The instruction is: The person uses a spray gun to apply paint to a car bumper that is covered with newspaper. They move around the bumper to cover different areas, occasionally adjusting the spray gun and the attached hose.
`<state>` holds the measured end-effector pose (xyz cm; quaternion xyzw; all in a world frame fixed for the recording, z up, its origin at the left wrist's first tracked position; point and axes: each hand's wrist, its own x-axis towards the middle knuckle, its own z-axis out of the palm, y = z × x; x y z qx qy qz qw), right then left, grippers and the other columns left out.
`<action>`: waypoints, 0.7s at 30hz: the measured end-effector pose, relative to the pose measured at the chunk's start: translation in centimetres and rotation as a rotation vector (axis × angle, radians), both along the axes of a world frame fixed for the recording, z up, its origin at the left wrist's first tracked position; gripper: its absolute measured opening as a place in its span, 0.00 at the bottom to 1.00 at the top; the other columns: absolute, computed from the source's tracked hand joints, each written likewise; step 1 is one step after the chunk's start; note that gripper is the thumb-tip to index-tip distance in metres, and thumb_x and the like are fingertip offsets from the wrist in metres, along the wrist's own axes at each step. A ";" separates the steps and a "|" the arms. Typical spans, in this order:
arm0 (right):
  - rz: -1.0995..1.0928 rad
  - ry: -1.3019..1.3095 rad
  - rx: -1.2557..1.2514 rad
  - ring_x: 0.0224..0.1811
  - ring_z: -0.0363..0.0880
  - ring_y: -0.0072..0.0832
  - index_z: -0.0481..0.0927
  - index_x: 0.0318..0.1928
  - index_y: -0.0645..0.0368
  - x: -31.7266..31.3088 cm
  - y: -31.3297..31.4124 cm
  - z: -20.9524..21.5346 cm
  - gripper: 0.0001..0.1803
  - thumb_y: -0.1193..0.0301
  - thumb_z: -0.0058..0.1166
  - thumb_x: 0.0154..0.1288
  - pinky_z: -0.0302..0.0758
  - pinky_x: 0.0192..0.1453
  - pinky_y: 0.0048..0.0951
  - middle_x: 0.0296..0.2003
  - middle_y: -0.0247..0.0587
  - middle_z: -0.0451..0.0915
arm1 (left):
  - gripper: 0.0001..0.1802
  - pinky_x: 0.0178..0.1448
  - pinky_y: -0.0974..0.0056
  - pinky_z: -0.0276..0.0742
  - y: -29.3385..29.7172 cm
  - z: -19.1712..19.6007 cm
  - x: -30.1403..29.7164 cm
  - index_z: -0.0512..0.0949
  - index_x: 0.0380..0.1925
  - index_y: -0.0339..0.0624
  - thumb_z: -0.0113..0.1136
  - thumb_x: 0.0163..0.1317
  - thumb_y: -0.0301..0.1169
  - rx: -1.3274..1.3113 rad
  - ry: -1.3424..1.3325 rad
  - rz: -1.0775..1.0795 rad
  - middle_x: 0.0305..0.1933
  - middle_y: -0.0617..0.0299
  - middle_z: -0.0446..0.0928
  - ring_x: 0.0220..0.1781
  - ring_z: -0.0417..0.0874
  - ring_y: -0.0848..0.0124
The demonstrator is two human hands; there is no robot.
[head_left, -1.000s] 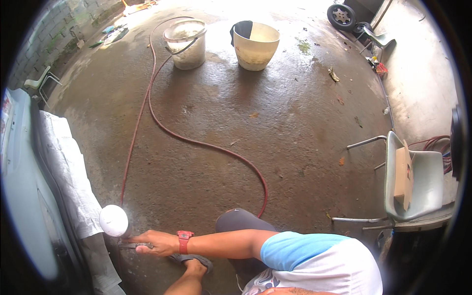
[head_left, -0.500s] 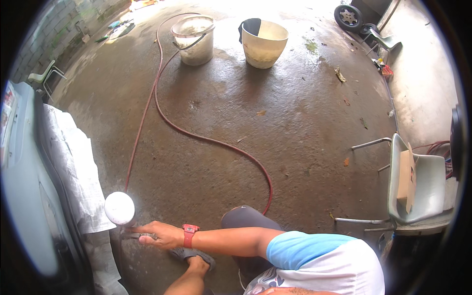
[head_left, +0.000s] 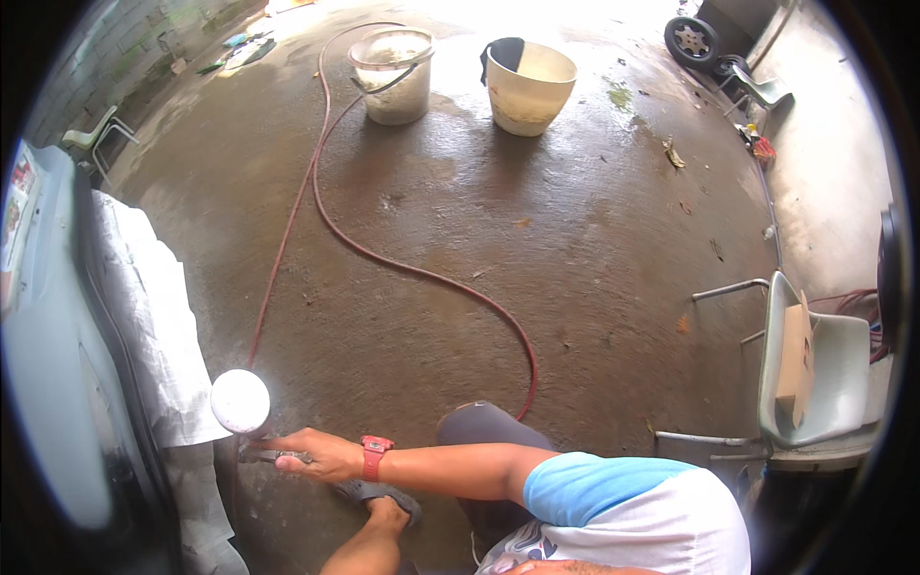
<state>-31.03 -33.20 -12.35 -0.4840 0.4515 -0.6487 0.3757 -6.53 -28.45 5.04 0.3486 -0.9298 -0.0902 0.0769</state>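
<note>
My right hand (head_left: 321, 454), with a red watch on its wrist, is closed around the handle of a spray gun (head_left: 257, 450) at the lower left. A round white cup (head_left: 241, 402) tops the gun and hides part of it. The gun is beside white masking sheeting (head_left: 158, 316) that hangs along a light blue-grey car panel (head_left: 48, 355). A red hose (head_left: 273, 287) runs down behind the cup; where it joins is hidden. Of my left arm only a strip of skin (head_left: 561, 568) shows at the lower edge, its fingers out of clear sight.
A dirty white bucket (head_left: 398, 96) and a cream tub (head_left: 532, 91) with a dark cloth over its rim stand on the wet concrete. The hose curves across the floor. On the right, a chair (head_left: 834, 374) holds a cardboard piece (head_left: 793, 364). A wheel (head_left: 692, 43) leans farther back.
The view has tilted and shifted slightly, so the scene lies a little farther right. My right hand keeps its hold on the spray gun beside the sheeting.
</note>
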 end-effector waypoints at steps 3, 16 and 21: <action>-0.008 -0.003 0.009 0.68 0.81 0.60 0.67 0.82 0.58 -0.4 0.4 0.0 0.35 0.49 0.42 0.88 0.74 0.75 0.53 0.70 0.63 0.80 | 0.23 0.83 0.37 0.61 0.3 -0.2 0.1 0.91 0.52 0.45 0.67 0.68 0.50 -0.012 0.008 0.004 0.62 0.49 0.88 0.70 0.84 0.47; -0.068 -0.236 0.054 0.40 0.86 0.28 0.82 0.73 0.53 2.5 -1.2 0.9 0.27 0.51 0.49 0.87 0.83 0.55 0.38 0.34 0.44 0.88 | 0.19 0.87 0.38 0.55 0.5 4.4 4.3 0.89 0.54 0.43 0.64 0.69 0.40 0.029 -0.148 0.230 0.69 0.50 0.84 0.75 0.79 0.47; 0.132 -0.283 0.160 0.43 0.86 0.25 0.79 0.76 0.52 4.9 -4.7 0.7 0.31 0.47 0.44 0.89 0.81 0.55 0.34 0.38 0.39 0.89 | 0.21 0.86 0.37 0.54 1.6 3.9 5.3 0.90 0.53 0.45 0.66 0.65 0.43 0.066 -0.133 0.317 0.67 0.52 0.85 0.74 0.80 0.48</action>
